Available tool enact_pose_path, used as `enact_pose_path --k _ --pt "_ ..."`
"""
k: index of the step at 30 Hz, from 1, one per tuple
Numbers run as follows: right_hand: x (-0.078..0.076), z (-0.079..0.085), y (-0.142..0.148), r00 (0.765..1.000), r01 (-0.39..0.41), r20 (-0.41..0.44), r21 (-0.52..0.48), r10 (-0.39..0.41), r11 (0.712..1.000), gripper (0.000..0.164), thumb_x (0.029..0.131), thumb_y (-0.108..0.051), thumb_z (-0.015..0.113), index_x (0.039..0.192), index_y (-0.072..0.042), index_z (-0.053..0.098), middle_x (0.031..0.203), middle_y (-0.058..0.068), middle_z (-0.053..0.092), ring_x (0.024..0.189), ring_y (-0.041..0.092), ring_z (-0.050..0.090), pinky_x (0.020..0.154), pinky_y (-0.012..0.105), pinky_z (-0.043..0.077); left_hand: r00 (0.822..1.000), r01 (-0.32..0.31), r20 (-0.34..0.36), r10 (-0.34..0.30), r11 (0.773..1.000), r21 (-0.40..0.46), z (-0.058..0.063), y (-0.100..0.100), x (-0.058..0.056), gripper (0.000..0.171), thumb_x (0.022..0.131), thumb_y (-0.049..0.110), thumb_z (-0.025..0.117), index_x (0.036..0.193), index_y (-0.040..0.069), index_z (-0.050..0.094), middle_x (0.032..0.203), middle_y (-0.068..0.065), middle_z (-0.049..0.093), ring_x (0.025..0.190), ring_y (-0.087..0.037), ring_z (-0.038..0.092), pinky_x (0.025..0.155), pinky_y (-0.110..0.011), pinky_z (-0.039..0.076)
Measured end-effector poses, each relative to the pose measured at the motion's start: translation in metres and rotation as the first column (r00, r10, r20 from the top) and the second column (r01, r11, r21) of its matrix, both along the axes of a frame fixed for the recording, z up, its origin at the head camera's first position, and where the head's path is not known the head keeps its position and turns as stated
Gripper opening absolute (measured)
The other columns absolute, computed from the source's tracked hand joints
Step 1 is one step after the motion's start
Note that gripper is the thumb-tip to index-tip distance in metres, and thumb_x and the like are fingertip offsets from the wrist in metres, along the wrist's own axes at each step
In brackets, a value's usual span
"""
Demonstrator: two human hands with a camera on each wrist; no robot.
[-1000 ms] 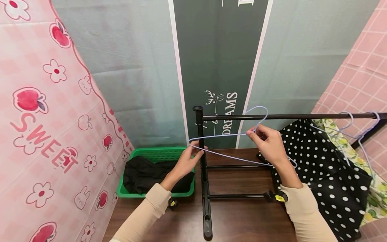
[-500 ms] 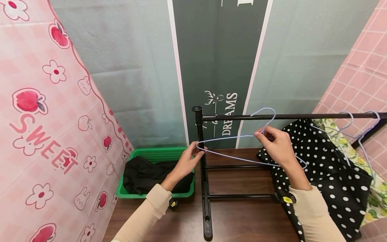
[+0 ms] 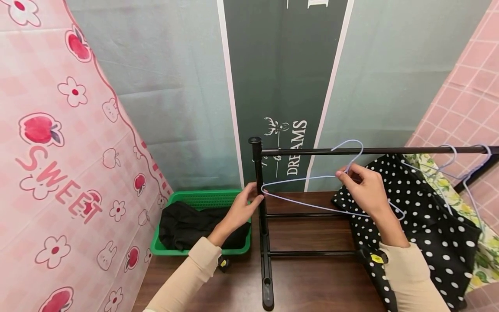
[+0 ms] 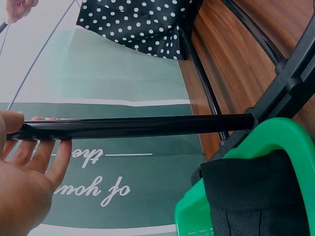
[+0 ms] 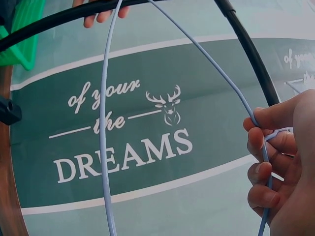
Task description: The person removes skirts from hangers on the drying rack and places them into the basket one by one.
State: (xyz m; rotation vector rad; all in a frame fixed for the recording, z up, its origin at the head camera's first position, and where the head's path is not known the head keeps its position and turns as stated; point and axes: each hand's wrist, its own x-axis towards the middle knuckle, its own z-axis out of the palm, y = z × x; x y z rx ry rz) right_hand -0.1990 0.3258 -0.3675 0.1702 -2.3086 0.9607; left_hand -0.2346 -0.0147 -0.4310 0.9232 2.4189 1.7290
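My right hand (image 3: 364,186) pinches a lavender wire hanger (image 3: 312,204) at its neck, below the hook. The hook (image 3: 356,143) curves over the black top rail (image 3: 296,151) of a clothes rack, and no garment is on this hanger. In the right wrist view the thumb and fingers close on the hanger wire (image 5: 216,66). My left hand (image 3: 241,208) grips the upright post (image 4: 133,127) at the rack's left end, thumb on one side and fingers on the other. The hanger's left corner lies just right of that post.
A green basket (image 3: 199,197) holding folded black cloth (image 3: 187,225) stands left of the rack. Black polka-dot cloth (image 3: 425,229) and lemon-print cloth (image 3: 485,251) hang at the right, by other lavender hangers (image 3: 452,158). The rack's foot (image 3: 267,277) rests on the wooden surface (image 3: 308,281).
My right hand has moved the hanger to the right along the rail, so its left corner has passed from my left fingers to right of the post. The left hand stays on the post.
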Motion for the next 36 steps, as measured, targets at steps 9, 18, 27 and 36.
enact_pose_path --k 9,18,27,36 --pt "0.0 -0.003 0.004 0.998 0.053 -0.017 0.02 -0.052 0.998 0.015 0.091 -0.028 0.072 0.085 -0.014 0.073 0.065 -0.005 0.06 0.057 0.001 0.044 0.054 0.018 0.034 1.0 0.02 -0.018 -0.02 0.999 0.032 -0.001 -0.001 0.0 0.035 0.101 0.009 0.052 0.136 0.006 0.049 0.124 -0.021 0.062 0.118 -0.034 0.06 0.099 -0.042 0.05" --pt "-0.007 -0.01 -0.003 0.995 0.039 -0.088 0.033 -0.036 0.999 0.014 0.092 -0.021 0.07 0.082 -0.013 0.074 0.069 0.002 0.07 0.052 -0.003 0.041 0.048 0.016 0.031 0.999 0.039 -0.014 -0.039 0.999 0.014 -0.001 -0.002 -0.001 0.034 0.102 0.009 0.052 0.136 0.005 0.048 0.127 -0.024 0.06 0.119 -0.035 0.059 0.1 -0.044 0.049" --pt "-0.009 -0.018 -0.01 0.997 0.059 -0.057 0.003 -0.059 0.998 0.017 0.095 -0.019 0.065 0.082 -0.012 0.072 0.093 0.007 0.076 0.058 -0.009 0.046 0.051 0.014 0.033 0.999 0.032 -0.009 -0.032 0.999 0.018 -0.001 -0.001 0.0 0.034 0.102 0.009 0.051 0.136 0.006 0.048 0.127 -0.024 0.06 0.119 -0.036 0.059 0.1 -0.046 0.049" --pt "-0.01 -0.026 -0.014 0.997 0.005 0.071 -0.105 0.002 0.994 0.022 0.101 -0.013 0.051 0.106 -0.003 0.07 0.081 0.01 0.068 0.049 0.003 0.056 0.043 0.018 0.045 0.999 0.033 0.011 -0.033 0.999 0.034 -0.002 0.0 0.0 0.034 0.102 0.009 0.052 0.135 0.006 0.048 0.127 -0.025 0.06 0.119 -0.037 0.059 0.101 -0.052 0.047"
